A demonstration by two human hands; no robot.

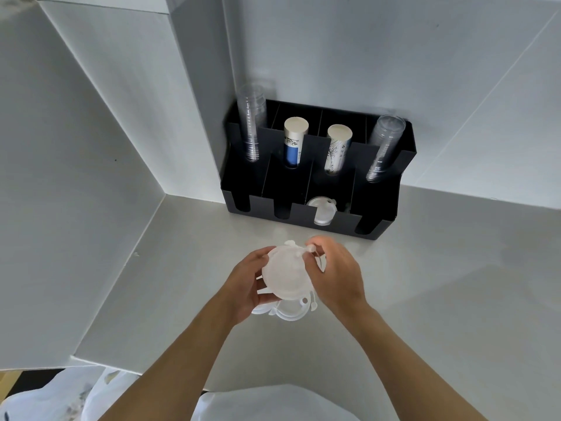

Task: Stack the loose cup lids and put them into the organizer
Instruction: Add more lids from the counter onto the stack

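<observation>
Left hand: the person's left hand (246, 285) cups the near-left edge of a translucent lid (287, 273), fingers curled under the rim and thumb lying along its lower edge, the hand half closed around it.
Right hand: the right hand (337, 275) meets the same lid from the right, fingertips (315, 242) pinched narrowly at its top rim by the small stopper tab; how much of the lid's far side it grips cannot be told.
Held lid: it is lifted clear of the counter, tilted toward the viewer, between both hands; whether it is one lid or several nested together cannot be told.
Loose lids: a few more loose lids (291, 311) lie on the white counter (425, 299) directly beneath the hands, partly hidden by them.
Organizer: the black organizer (379, 220) stands against the wall at the back of the counter, beyond the hands and apart from them.
Stored lids: a small stack of lids (321, 209) already sits in the third front slot from the left.
Back row: clear cups (251, 123) rise at the left end, another stack of clear cups (384, 147) leans at the right end, and two sleeves of paper cups (294, 144) stand between them.
</observation>
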